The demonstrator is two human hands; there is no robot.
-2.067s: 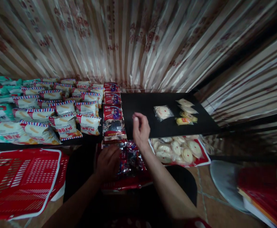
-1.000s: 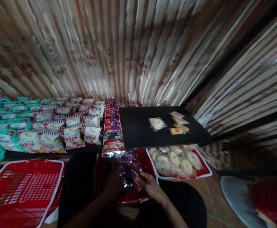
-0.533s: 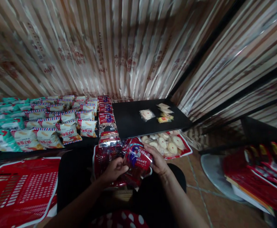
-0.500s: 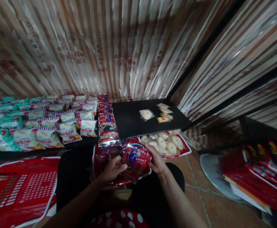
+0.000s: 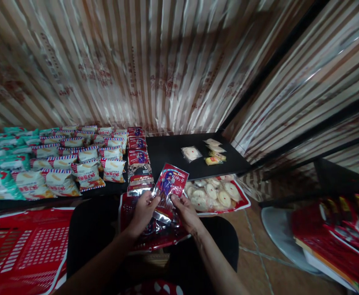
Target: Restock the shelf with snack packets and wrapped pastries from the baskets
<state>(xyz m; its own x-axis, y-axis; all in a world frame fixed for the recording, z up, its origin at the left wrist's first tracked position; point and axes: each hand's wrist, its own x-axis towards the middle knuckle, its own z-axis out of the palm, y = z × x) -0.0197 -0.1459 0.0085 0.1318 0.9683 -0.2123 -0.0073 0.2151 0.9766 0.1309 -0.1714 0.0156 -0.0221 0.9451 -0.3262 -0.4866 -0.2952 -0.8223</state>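
Observation:
Between my hands is a red snack packet (image 5: 170,182) with a blue figure and white lettering, tilted over my lap. My left hand (image 5: 144,209) pinches its lower left edge, thumb on top. On its right side, my right hand (image 5: 185,209) grips it with the thumb across the front. Beneath them a red basket (image 5: 124,235) holds more shiny red packets, partly covered by my hands. Just beyond, a column of similar red packets (image 5: 138,156) lies overlapping on the black tabletop (image 5: 163,144).
Rows of white snack bags (image 5: 88,174) and green bags (image 5: 1,180) fill the table's left. Several small packets (image 5: 215,152) and a round wrapped cake (image 5: 191,153) lie right. A tray of round cakes (image 5: 224,194), a red basket (image 5: 28,246) and a grey stool (image 5: 285,237) stand around me.
The packet has turned more upright and its front now faces me. My right hand has shifted down and left from its upper right side to its lower right edge.

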